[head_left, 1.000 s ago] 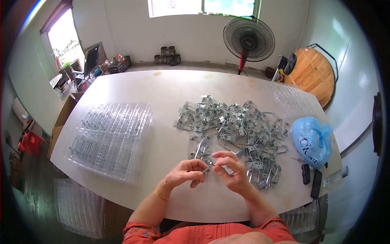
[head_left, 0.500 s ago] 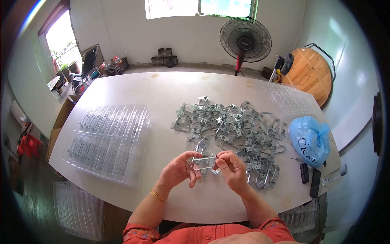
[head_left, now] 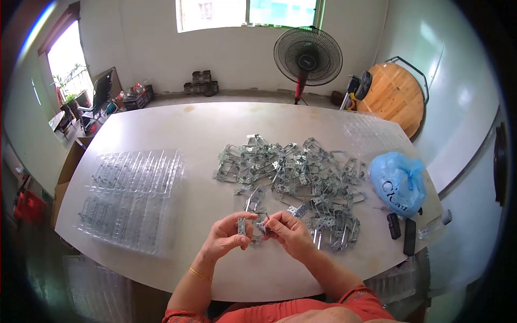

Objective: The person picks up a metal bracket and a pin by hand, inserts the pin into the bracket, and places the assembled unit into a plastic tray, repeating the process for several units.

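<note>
Between both hands, above the table's near side, is a metal bracket piece (head_left: 241, 226) with a small flat plate and slim rods. My left hand (head_left: 223, 237) pinches its plate end between thumb and fingers. Close beside it, my right hand (head_left: 291, 234) has its fingers closed at the other end, by a small metal part (head_left: 262, 226); the fingertips partly cover what they grip. Just beyond the hands spreads a heaped pile of similar metal brackets (head_left: 293, 175), tangled together.
Stacked clear plastic trays (head_left: 132, 202) holding metal pieces lie on the left of the table. A blue plastic bag (head_left: 397, 185), two black objects (head_left: 410, 237) and a clear bottle (head_left: 433, 230) sit at the right. More clear trays (head_left: 374, 134) lie behind the bag. A fan (head_left: 308, 56) stands beyond.
The bracket has been turned, so its plate now faces up in my left hand. My right hand has shifted left, closer to the left hand. The whole view has swung slightly right.
</note>
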A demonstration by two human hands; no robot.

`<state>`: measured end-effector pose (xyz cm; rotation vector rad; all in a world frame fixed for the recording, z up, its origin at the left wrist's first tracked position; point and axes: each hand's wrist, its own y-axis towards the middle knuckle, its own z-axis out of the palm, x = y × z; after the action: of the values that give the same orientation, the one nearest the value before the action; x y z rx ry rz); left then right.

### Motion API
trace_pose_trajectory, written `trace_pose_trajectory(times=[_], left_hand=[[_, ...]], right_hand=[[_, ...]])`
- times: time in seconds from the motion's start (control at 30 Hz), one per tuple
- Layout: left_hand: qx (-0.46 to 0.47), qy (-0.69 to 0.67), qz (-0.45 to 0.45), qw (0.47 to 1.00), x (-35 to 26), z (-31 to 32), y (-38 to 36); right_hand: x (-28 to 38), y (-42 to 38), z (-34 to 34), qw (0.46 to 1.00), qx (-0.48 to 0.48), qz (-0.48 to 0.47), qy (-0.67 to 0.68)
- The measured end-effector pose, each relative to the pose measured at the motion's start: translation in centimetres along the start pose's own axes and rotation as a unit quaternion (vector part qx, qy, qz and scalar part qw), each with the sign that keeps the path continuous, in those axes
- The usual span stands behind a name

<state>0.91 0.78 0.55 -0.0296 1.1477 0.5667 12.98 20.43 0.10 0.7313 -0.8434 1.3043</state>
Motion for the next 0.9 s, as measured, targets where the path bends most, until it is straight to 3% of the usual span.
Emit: trace_pose_trajectory(times=[0.07,0.13,0.23,0.3,0.37,0.43,0.47,0.53,0.9], left_hand=[[-0.035,0.043,0.011,0.998,-1.1,0.8,-0.1],[-0.105,0.259,0.058,0.958,-2.6,1.5,-0.5],[-0.169,0.295,0.091,0.936,-4.5,2.2,-2.1],[-0.190,0.258,0.092,0.943,-3.8,1.7,-3.3],[-0.192,0.001,0.007,0.981,-2.6,0.9,-4.4],[-0.187,-0.004,-0.012,0.982,-1.8,0.3,-4.4],[-0.158,-0.009,-0.019,0.987,-1.5,-0.1,-4.3],[-0.128,-0.025,-0.045,0.990,-1.2,-0.6,-4.4],[-0.153,-0.089,-0.064,0.982,-0.3,-0.9,-4.8]], right_hand=[[0.0,-0.2,0.6,0.998,0.015,0.029,0.045],[0.2,-0.6,1.9,0.990,0.042,0.071,0.115],[-0.1,-2.2,3.3,0.995,0.001,0.097,-0.006],[-1.8,-3.7,2.4,0.991,0.049,0.102,-0.077],[-3.2,-4.4,2.3,0.979,0.094,0.112,-0.143],[-3.9,-4.5,2.9,0.949,0.186,0.208,-0.146],[-4.1,-4.3,3.2,0.949,0.183,0.210,-0.147],[-4.7,-4.1,3.6,0.937,0.166,0.302,-0.058],[-5.9,-3.2,1.5,0.928,0.239,0.272,-0.085]])
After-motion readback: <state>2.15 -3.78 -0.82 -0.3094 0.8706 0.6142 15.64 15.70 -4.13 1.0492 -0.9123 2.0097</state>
